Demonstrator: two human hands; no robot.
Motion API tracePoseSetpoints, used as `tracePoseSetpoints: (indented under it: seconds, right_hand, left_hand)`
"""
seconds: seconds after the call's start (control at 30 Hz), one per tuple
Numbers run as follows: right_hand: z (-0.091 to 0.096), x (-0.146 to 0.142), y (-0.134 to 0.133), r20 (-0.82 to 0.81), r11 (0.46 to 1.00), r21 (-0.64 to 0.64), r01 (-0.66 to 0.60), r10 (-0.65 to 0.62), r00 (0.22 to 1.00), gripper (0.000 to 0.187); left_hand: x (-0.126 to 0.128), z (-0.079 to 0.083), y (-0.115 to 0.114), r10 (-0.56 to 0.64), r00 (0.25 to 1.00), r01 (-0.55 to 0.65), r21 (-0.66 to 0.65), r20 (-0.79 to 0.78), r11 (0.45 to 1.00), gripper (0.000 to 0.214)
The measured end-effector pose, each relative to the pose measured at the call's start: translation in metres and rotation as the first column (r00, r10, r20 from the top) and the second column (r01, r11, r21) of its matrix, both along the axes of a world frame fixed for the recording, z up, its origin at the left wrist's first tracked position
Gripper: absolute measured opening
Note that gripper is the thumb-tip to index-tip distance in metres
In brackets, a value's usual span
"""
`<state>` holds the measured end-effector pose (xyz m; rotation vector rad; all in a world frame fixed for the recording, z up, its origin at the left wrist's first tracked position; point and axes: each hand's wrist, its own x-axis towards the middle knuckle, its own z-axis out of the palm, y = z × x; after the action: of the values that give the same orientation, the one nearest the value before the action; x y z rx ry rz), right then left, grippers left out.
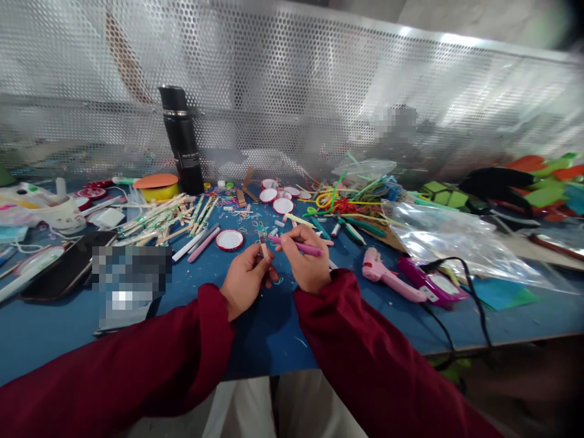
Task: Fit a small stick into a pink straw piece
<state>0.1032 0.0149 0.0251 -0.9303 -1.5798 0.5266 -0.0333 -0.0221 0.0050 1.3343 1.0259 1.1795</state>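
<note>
My left hand [246, 277] pinches a small wooden craft stick [264, 248], held upright, with a brown and green coloured part near its top. In my right hand [306, 258] is a pink marker [306, 247], gripped like a pen, its tip pointing left at the stick. I cannot tell whether the tip touches the wood. Just left of my hands lie a white jar lid with a red rim [229, 239] and several markers [203, 243]. Beyond them is a pile of craft sticks [157, 217], some with green marks.
A black bottle [182, 143] stands at the back against a perforated metal panel [283, 79]. To the right lie a pink glue gun [392, 277] with a black cord, pliers [353, 231] and clear plastic bags [456, 237]. A dark phone [68, 267] rests on the left.
</note>
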Motion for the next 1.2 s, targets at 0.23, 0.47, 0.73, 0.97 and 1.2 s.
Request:
tracePoseSetpoints:
  seconds: [0.23, 0.47, 0.73, 0.97, 1.2]
  right_hand:
    - [0.004, 0.0, -0.005, 0.01, 0.999, -0.02, -0.044, 0.044, 0.999, 0.014]
    - [0.005, 0.0, -0.007, 0.019, 0.998, 0.014, -0.064, 0.064, 0.998, 0.015]
    - [0.008, 0.0, -0.01, -0.013, 0.998, -0.025, -0.062, 0.062, 0.998, 0.014]
    - [0.009, 0.0, -0.011, 0.005, 0.999, -0.01, -0.049, 0.049, 0.999, 0.016]
    - [0.006, 0.0, -0.008, -0.024, 0.996, -0.014, -0.092, 0.091, 0.996, 0.015]
  left_hand:
    - [0.001, 0.001, -0.001, 0.0, 1.0, -0.001, -0.025, -0.018, 1.0, 0.027]
    - [0.0, 0.0, -0.002, -0.02, 1.0, 0.019, -0.036, -0.021, 0.999, 0.03]
    - [0.001, 0.004, -0.003, -0.009, 1.0, 0.008, -0.053, -0.022, 0.999, 0.033]
    - [0.0, 0.004, -0.003, 0.0, 0.999, -0.001, -0.042, -0.033, 0.999, 0.034]
    - [0.0, 0.004, -0.004, 0.007, 0.998, -0.008, -0.015, -0.068, 1.0, 0.031]
